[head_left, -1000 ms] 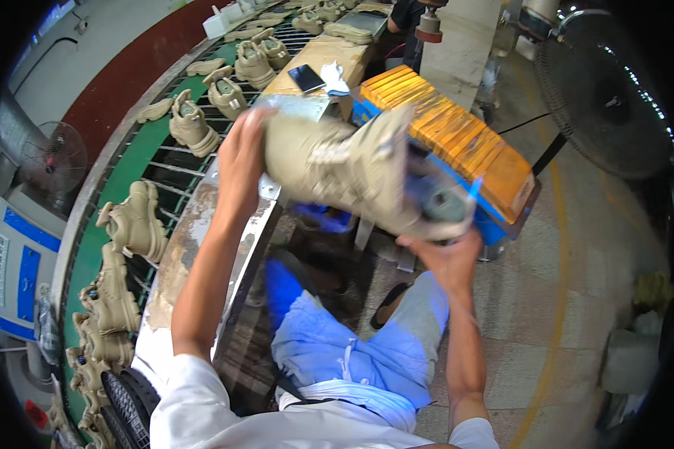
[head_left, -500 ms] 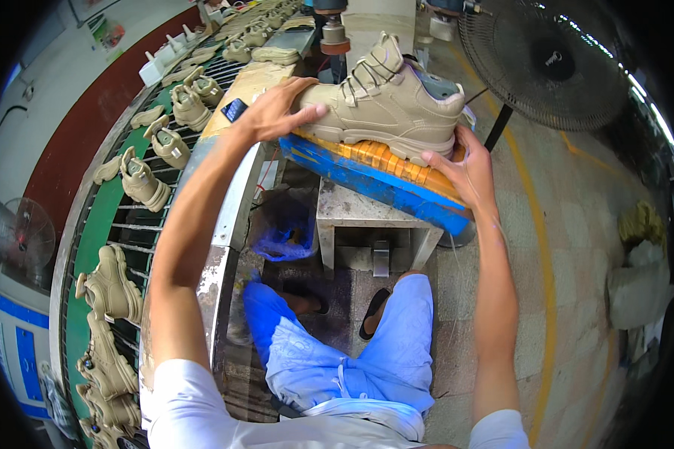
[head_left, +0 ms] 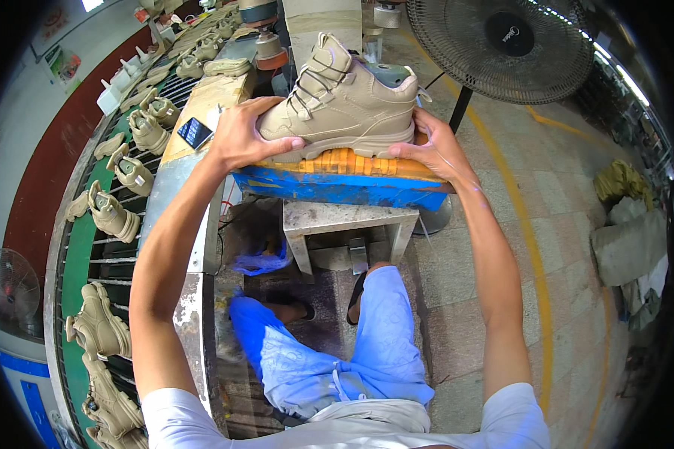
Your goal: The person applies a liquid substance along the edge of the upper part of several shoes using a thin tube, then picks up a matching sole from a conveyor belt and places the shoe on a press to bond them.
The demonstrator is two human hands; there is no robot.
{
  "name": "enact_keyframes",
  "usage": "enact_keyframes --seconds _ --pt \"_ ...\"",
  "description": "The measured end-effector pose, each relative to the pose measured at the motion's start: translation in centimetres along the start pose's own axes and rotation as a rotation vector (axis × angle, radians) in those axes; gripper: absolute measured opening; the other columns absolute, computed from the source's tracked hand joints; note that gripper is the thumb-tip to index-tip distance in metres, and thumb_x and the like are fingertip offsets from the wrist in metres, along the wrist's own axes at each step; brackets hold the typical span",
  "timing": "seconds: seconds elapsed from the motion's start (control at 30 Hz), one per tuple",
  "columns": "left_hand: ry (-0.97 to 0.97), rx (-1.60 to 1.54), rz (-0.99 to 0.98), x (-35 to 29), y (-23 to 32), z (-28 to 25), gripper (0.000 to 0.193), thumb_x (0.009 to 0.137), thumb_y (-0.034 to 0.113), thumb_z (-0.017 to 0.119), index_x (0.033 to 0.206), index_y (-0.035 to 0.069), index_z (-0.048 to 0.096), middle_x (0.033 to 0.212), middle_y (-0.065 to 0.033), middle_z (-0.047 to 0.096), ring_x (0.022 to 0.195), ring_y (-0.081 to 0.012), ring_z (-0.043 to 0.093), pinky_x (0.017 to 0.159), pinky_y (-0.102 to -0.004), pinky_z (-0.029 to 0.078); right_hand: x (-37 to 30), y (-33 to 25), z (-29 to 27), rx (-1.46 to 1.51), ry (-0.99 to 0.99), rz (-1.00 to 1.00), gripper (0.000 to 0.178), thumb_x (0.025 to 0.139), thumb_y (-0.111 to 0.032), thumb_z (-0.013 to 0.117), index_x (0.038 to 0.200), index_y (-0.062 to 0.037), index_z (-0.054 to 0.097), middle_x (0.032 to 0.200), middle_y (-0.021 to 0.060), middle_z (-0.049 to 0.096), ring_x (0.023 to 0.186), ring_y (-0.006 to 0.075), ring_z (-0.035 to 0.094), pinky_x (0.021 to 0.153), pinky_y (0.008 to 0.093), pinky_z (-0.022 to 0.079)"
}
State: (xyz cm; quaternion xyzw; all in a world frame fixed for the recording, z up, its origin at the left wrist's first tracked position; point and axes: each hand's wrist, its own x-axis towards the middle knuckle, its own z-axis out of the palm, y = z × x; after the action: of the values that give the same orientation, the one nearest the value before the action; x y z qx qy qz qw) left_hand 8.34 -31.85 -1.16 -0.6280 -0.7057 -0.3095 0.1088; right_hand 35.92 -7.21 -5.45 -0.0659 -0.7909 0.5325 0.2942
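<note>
A beige lace-up shoe [head_left: 344, 112] with dark laces stands sole down on an orange ribbed pad [head_left: 344, 162], which tops a blue block [head_left: 337, 187]. My left hand [head_left: 241, 133] is closed around the toe, its thumb along the lower side near the sole. At the heel, my right hand [head_left: 432, 146] grips the back of the shoe, thumb pressed low against the sole edge. My left fingertips are hidden behind the toe. Above and behind the shoe hangs a machine press head [head_left: 268, 49].
Left of me runs a roller conveyor [head_left: 90, 258] carrying several beige shoes [head_left: 112, 212] and loose soles. A phone [head_left: 195, 133] lies on the bench beside it. A large black fan [head_left: 502, 45] stands at the far right. Under the blue block is a metal stand [head_left: 296, 217].
My view has turned, so the surroundings shift left and the block looks more level. Both hands keep hold of the shoe, which stays on the pad.
</note>
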Motion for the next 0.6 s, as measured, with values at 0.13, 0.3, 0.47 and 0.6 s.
enact_keyframes --seconds 0.13,0.3,0.47,0.6 --pt "0.03 0.045 0.019 -0.3 -0.3 0.2 0.094 0.068 0.067 0.086 0.129 -0.004 0.071 0.116 -0.0236 0.076 0.105 -0.0339 0.075 0.096 -0.0417 0.058 -0.1 -0.1 0.3 -0.025 0.006 0.017 0.092 0.073 -0.019 0.099 0.148 0.007 0.052 0.142 0.0159 0.064 0.129 0.0234 0.062 0.114 0.0378 0.049" --pt "-0.041 0.036 -0.024 0.1 0.0 0.6 0.098 0.07 0.066 0.084 0.133 -0.008 0.067 0.121 -0.0262 0.074 0.111 -0.0374 0.073 0.099 -0.0427 0.056 -0.2 0.2 0.7 -0.06 0.044 0.009 0.092 0.072 -0.019 0.099 0.147 0.0074 0.053 0.139 0.0166 0.067 0.127 0.0237 0.064 0.113 0.0363 0.049" --pt "-0.152 0.168 -0.005 2.2 -1.9 0.9 0.102 0.077 0.073 0.076 0.145 -0.001 0.057 0.129 -0.0268 0.07 0.115 -0.0391 0.07 0.1 -0.0461 0.054 0.3 0.8 1.2 -0.131 0.1 0.024 0.092 0.074 -0.027 0.098 0.147 0.0077 0.053 0.14 0.0183 0.067 0.126 0.0247 0.065 0.112 0.0373 0.05" --pt "-0.11 -0.437 -0.153 1.4 -4.3 -0.7 0.078 0.097 0.058 0.067 0.151 0.003 0.056 0.145 -0.0148 0.065 0.135 -0.0263 0.058 0.116 -0.0411 0.043 0.2 1.0 0.6 -0.096 0.069 0.012 0.089 0.081 -0.03 0.094 0.15 0.0045 0.051 0.142 0.0196 0.065 0.13 0.0276 0.063 0.115 0.0406 0.049"
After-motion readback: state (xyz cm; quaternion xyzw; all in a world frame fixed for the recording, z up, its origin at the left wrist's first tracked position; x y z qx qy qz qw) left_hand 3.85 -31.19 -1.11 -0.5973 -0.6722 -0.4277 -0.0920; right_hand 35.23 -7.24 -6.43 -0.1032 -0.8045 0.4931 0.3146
